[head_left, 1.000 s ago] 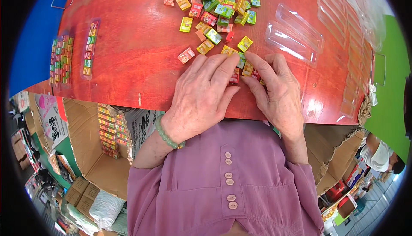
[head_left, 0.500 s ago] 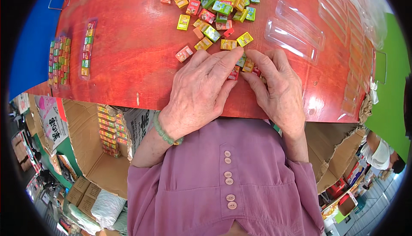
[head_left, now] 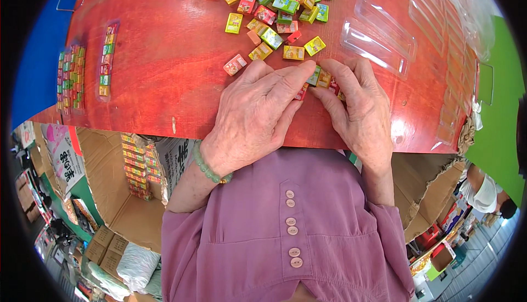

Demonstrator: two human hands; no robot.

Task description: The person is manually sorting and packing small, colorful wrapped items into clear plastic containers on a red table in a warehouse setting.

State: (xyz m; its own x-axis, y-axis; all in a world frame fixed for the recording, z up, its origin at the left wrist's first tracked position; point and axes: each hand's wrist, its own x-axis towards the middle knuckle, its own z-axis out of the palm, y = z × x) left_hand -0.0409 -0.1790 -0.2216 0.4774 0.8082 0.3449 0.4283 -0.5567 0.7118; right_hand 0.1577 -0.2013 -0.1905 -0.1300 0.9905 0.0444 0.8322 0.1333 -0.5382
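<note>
My left hand [head_left: 258,107] is curled over a short row of tiny printed cartons near the front of the red table, its thumb and forefinger closed on the left end. A red carton [head_left: 301,92] peeks out by that thumb, and a green one [head_left: 314,76] sits beside the forefinger tip. From the other side, my right hand [head_left: 359,107] pinches the row, thumb below and fingers above. An orange carton [head_left: 324,78] shows between the two hands. The row's right part is mostly hidden under my right fingers. A loose heap of similar cartons [head_left: 269,14] lies beyond.
Clear plastic trays [head_left: 379,41] lie right of the heap, with more along the table's right side. Filled strips of cartons [head_left: 108,60] rest at the left. Below the table edge, an open cardboard box [head_left: 104,165] at left holds packed strips; another box [head_left: 428,192] stands right.
Both hands stay on the row, having shifted only slightly. A little more of the green and orange cartons shows between them. The whole view has moved slightly.
</note>
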